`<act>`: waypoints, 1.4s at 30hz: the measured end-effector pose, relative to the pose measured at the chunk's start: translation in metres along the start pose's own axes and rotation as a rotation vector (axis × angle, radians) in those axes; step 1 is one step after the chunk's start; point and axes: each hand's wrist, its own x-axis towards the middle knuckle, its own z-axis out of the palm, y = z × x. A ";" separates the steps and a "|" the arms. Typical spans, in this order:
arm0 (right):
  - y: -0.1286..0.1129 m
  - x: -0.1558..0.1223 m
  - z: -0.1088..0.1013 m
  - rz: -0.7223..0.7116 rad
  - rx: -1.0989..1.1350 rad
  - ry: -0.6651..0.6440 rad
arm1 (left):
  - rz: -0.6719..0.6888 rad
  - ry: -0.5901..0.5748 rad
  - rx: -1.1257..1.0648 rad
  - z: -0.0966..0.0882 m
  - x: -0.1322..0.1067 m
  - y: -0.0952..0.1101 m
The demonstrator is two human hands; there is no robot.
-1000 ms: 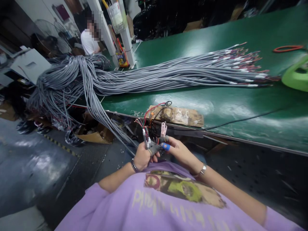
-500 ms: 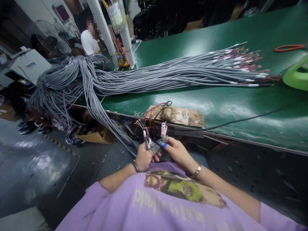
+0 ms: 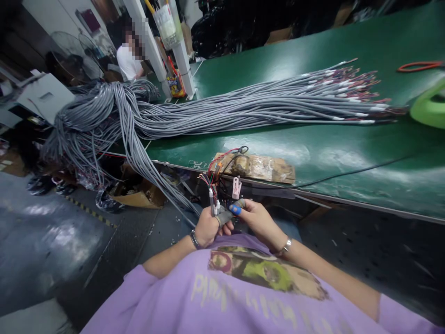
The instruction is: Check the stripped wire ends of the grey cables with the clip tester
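Note:
My left hand is closed around a few grey cables near my waist. Their ends point up, with white sleeves and thin stripped wires in several colours. Grey wrapping covers the left thumb. Close beside it, my right hand has thumb and forefinger pinched together; blue tape is on the thumb and grey wrapping on the forefinger. Whatever lies between those fingertips is too small to make out. Just above the right fingers is a pale pink clip at the bench edge.
A wooden board with red and black leads lies at the front of the green bench. Behind it stretches a long bundle of grey cables. A cardboard box sits below, left. A person is in the background.
The wire ends in my left hand have shifted slightly right and tilted. My right fingers have moved only a little; the bench looks the same.

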 end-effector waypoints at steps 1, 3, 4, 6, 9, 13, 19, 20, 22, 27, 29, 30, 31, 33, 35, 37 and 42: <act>0.000 0.000 -0.001 -0.002 0.009 -0.006 | -0.001 0.009 -0.007 0.000 0.000 0.001; 0.000 -0.002 -0.002 -0.001 0.024 -0.029 | -0.004 0.026 -0.011 0.001 0.000 0.002; -0.001 -0.002 -0.002 0.001 0.028 -0.042 | -0.004 0.030 -0.009 0.001 0.000 0.003; -0.001 -0.003 -0.003 0.002 0.035 -0.056 | -0.001 0.035 -0.003 0.001 -0.001 0.004; -0.001 -0.004 -0.003 -0.010 0.050 -0.056 | 0.007 0.056 -0.014 0.002 -0.002 0.004; 0.002 -0.006 -0.002 -0.013 0.064 -0.042 | 0.011 0.073 -0.020 0.002 -0.002 0.004; -0.001 -0.007 -0.002 0.004 0.094 -0.057 | 0.019 0.092 -0.024 0.003 -0.002 0.003; -0.002 -0.008 -0.002 0.006 0.098 -0.059 | 0.022 0.096 -0.026 0.003 -0.003 0.004; -0.002 -0.008 -0.003 0.009 0.100 -0.058 | 0.025 0.098 -0.025 0.003 -0.005 0.006; 0.004 -0.010 -0.008 0.019 0.141 -0.059 | 0.021 0.056 0.013 0.000 -0.010 0.016; 0.006 -0.010 -0.010 0.018 0.196 -0.049 | 0.008 0.007 0.012 -0.003 -0.010 0.020; 0.005 -0.009 -0.011 0.017 0.226 -0.043 | -0.006 -0.024 0.007 -0.005 -0.010 0.023; 0.004 -0.007 -0.012 0.018 0.255 -0.036 | -0.021 -0.055 -0.001 -0.008 -0.010 0.025; -0.001 -0.002 -0.013 0.029 0.309 -0.034 | -0.052 -0.124 -0.020 -0.012 -0.008 0.028; -0.007 0.005 -0.013 0.059 0.350 -0.066 | -0.070 -0.193 -0.035 -0.015 -0.004 0.030; -0.014 0.012 -0.012 0.100 0.379 -0.130 | -0.082 -0.248 -0.040 -0.017 0.000 0.032; -0.022 0.023 -0.007 0.048 0.324 -0.120 | -0.097 -0.351 -0.038 -0.016 0.012 0.037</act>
